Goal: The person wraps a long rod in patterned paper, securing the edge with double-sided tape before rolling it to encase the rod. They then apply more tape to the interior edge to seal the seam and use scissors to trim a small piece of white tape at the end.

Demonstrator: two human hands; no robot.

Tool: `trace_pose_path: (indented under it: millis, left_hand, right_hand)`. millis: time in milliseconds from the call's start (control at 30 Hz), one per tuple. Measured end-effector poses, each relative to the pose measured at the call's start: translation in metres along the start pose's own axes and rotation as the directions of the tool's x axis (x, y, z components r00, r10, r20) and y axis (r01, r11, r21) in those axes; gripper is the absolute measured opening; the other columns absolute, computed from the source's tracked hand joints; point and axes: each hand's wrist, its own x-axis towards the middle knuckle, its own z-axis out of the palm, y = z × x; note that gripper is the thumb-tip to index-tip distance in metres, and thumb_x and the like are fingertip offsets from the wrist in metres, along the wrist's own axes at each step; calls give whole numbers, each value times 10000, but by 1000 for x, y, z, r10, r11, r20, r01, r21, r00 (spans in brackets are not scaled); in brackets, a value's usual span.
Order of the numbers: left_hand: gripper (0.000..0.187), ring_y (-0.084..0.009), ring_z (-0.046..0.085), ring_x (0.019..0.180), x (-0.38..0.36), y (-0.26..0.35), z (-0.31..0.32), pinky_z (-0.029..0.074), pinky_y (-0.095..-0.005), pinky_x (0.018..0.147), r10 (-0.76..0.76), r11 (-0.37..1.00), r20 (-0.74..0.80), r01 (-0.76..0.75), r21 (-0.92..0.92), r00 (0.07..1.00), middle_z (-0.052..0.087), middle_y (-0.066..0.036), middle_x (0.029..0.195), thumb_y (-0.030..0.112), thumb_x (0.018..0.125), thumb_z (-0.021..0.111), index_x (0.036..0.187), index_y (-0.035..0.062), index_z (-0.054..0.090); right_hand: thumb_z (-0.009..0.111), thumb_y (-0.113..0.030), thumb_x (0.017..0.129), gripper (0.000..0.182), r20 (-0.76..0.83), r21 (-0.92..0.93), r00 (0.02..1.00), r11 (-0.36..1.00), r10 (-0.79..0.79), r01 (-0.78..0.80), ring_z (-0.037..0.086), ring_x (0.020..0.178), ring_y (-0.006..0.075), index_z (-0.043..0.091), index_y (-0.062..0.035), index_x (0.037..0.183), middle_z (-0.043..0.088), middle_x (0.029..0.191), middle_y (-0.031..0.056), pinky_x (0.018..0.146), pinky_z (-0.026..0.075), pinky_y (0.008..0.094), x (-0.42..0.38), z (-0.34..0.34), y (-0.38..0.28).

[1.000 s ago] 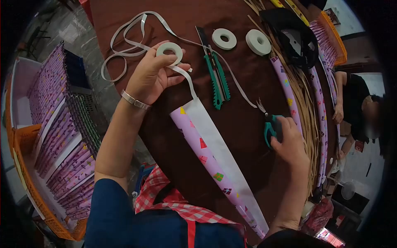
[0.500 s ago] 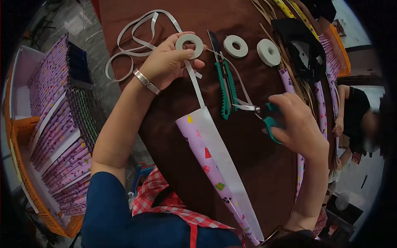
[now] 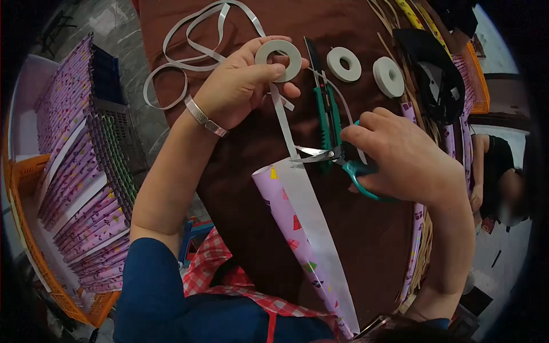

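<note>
My left hand [image 3: 240, 80] grips a roll of white tape [image 3: 293, 54] between thumb and fingers. From it a strip of tape [image 3: 284, 123] runs down to the top edge of a partly rolled sheet of purple patterned wrapping paper [image 3: 286, 211], whose white underside faces up along the right. My right hand [image 3: 400, 154] has its fingers in the handles of green-handled scissors [image 3: 357, 174]. Their blades are apart and lie around the tape strip, just above the paper edge. A green utility knife [image 3: 326, 111] lies beneath and behind the scissors on the brown cloth.
Two more tape rolls [image 3: 343, 64] [image 3: 389, 77] lie at the back. Loose white ribbon [image 3: 186, 40] curls at the far left. An orange crate [image 3: 34, 251] of purple rolls stands left. A black item [image 3: 432, 74] and brown strips lie right, near another person [image 3: 494, 166].
My right hand has brought the scissors left, from beside the knife to the tape strip at the paper's edge. The left hand still holds the tape roll.
</note>
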Motion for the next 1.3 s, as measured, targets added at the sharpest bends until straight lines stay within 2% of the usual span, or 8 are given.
trace_pose_path:
  millis: [167, 233, 400, 567, 633, 867, 933, 1300]
  left_hand:
    - [518, -152, 686, 850, -1, -1, 2, 574, -311, 743, -20, 1000, 3, 20, 15, 1000, 617, -156, 1233, 145, 940, 579, 1410, 81, 371]
    - [516, -156, 686, 857, -1, -3, 0, 573, -315, 749, -14, 1000, 11, 14, 3, 1000, 618, -155, 1233, 146, 940, 581, 1408, 83, 374]
    - [509, -163, 686, 871, -1, -1, 2, 569, -323, 759, -16, 1000, 5, 16, -17, 1000, 617, -153, 1237, 141, 937, 586, 1403, 87, 386]
    - [504, -163, 690, 869, 3, -5, -4, 575, -313, 750, 17, 999, 74, -13, -53, 997, 614, -154, 1243, 134, 938, 583, 1401, 88, 390]
    - [502, -164, 692, 870, 2, -4, -3, 577, -312, 747, 16, 999, 68, -13, -43, 998, 614, -154, 1241, 134, 939, 581, 1401, 87, 389]
    - [496, -169, 693, 874, 2, -4, 0, 584, -317, 747, 1, 1000, 43, -1, -9, 999, 615, -151, 1237, 131, 942, 575, 1398, 79, 385]
    - [494, -169, 693, 875, 1, -3, 0, 584, -316, 748, -1, 1000, 43, 1, -10, 999, 614, -149, 1239, 133, 943, 575, 1396, 79, 386]
    - [476, -162, 689, 877, 1, -3, 0, 576, -316, 747, 3, 1000, 60, -1, -24, 998, 618, -136, 1230, 145, 942, 580, 1379, 81, 401]
  right_hand:
    - [768, -135, 650, 428, 36, -27, 999, 1000, 16, -15, 550, 934, 294, 591, -45, 1029, 554, 901, 98, 812, 472, 406, 11, -2, -8]
    - [747, -134, 696, 383, 28, -75, 999, 997, -31, 33, 592, 967, 317, 591, -42, 1033, 600, 943, 136, 837, 507, 416, 14, -1, -8]
    - [747, -133, 697, 393, 32, -86, 999, 996, -13, 16, 594, 972, 312, 596, -48, 1049, 605, 949, 133, 838, 509, 412, 15, 0, -7]
    - [749, -133, 693, 391, 40, -84, 999, 996, -33, 37, 595, 971, 309, 597, -50, 1045, 608, 952, 129, 838, 509, 412, 17, 4, -6]
    - [752, -119, 651, 407, -60, -50, 995, 996, -77, 74, 557, 899, 293, 597, -49, 1020, 555, 867, 96, 789, 476, 407, 16, 11, -2]
    - [754, -111, 647, 405, -57, -37, 994, 996, -89, 87, 558, 888, 294, 598, -53, 1017, 557, 865, 99, 780, 473, 413, 16, 13, 1]
    - [772, -137, 680, 393, 17, -66, 998, 996, -59, 60, 593, 964, 310, 598, -56, 1022, 606, 928, 116, 826, 504, 418, 18, 9, -1]
    - [764, -128, 687, 353, 13, -67, 998, 996, -54, 54, 608, 939, 306, 609, -54, 996, 617, 898, 114, 810, 509, 419, 21, 7, -2]
